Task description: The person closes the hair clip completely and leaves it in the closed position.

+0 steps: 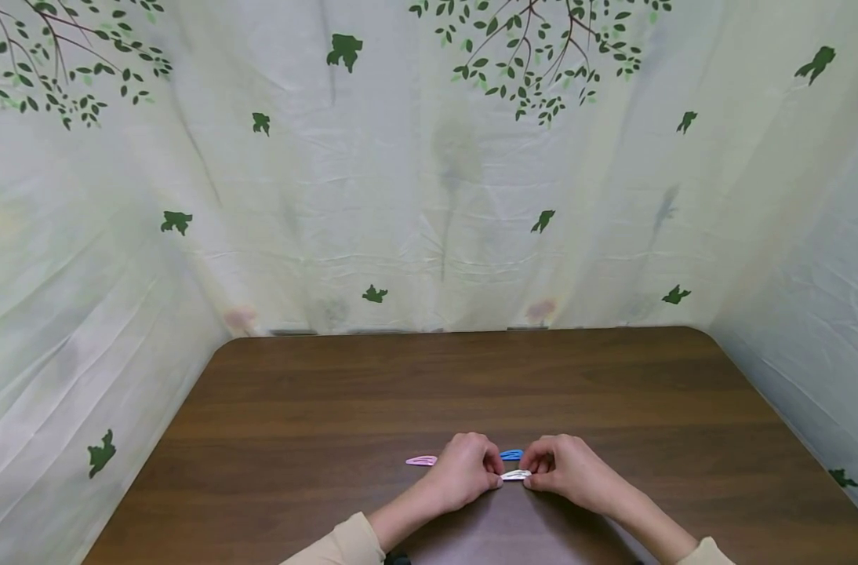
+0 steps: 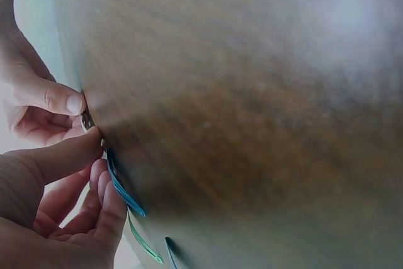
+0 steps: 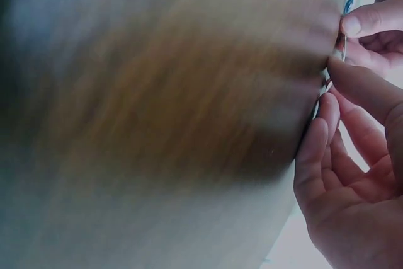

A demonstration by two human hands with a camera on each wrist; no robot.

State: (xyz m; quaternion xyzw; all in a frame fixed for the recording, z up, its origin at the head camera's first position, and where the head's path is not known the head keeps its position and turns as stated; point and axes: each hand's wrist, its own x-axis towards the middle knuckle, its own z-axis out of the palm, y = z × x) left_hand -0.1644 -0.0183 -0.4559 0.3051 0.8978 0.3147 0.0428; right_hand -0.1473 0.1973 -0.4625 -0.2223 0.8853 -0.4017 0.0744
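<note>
Draped on three sides in cream cloth [image 1: 429, 196] printed with green leaves: one dark wood-grain bench [image 1: 415, 377], rounded at the corners, carrying three flat teardrop snap hair clips near its front edge. Meeting over the white clip [image 1: 516, 475]: left hand [image 1: 464, 471] and right hand [image 1: 566, 471], fingers curled, pinching its two ends. Just behind, the blue clip [image 1: 511, 454]; left of the knuckles, the pink clip [image 1: 421, 461].
</note>
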